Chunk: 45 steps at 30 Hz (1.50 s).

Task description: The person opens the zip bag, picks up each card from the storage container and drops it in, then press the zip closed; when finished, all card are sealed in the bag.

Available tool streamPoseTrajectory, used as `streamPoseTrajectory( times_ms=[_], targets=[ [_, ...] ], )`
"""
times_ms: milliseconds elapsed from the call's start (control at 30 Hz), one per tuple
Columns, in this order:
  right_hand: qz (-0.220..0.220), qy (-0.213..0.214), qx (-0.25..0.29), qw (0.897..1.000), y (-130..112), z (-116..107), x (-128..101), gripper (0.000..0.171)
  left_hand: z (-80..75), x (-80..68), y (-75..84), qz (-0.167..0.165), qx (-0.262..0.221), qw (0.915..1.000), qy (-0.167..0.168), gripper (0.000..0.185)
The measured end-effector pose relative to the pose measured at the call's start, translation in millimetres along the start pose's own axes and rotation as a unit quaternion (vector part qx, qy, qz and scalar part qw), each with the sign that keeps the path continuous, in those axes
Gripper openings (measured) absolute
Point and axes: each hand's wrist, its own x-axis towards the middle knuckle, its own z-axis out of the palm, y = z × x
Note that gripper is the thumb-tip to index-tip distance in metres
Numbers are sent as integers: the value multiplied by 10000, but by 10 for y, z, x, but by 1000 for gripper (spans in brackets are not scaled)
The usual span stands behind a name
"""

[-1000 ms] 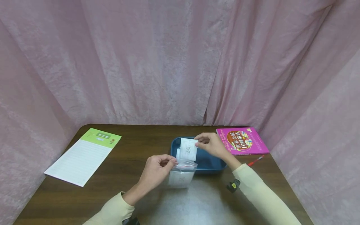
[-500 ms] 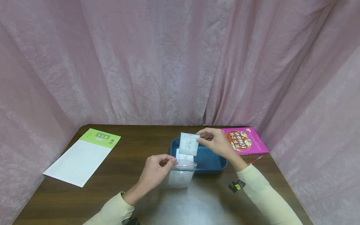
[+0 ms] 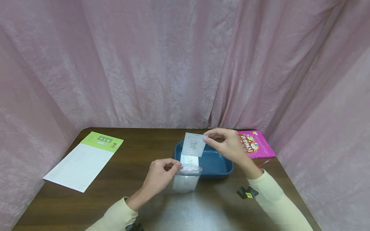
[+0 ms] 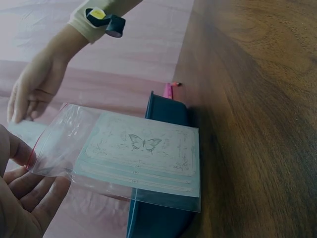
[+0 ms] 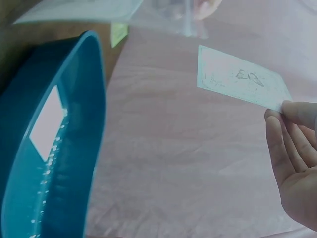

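Note:
My left hand (image 3: 160, 175) pinches a clear zip-lock bag (image 4: 54, 144) by its red-striped mouth, and the bag hangs in front of the blue tray. White cards printed with a butterfly (image 4: 143, 141) show through the plastic. Thumb and fingers of my right hand (image 3: 226, 144) pinch the right corner of a single butterfly card (image 3: 193, 145), raised over the tray's left part. In the right wrist view this card (image 5: 240, 77) is apart from the bag. Another white card (image 5: 48, 124) lies inside the tray.
The blue tray (image 3: 221, 175) stands on the dark wooden table (image 3: 144, 144). At its right are a pink book (image 3: 261, 144), partly behind my right hand, and a red pen (image 3: 263, 164). A green-topped writing pad (image 3: 81, 166) lies at the left. Pink curtains (image 3: 162, 70) hang behind the table.
My right hand has risen and moved slightly right, lifting the butterfly card away from the bag's mouth. The card in the tray shows more now. My left hand and the bag have stayed put.

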Motion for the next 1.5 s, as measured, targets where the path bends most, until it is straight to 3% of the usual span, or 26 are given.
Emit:
streamPoseTrajectory(
  times_ms=[567,1500],
  targets=[
    [-270,166,359,9989,-231,-24,-157,15,-7,13,19,0,2,10000,-11,9],
    [220,27,538,9983,4,106,-407,13,-11,19,5,78,-62,9999,58,9]
  ],
)
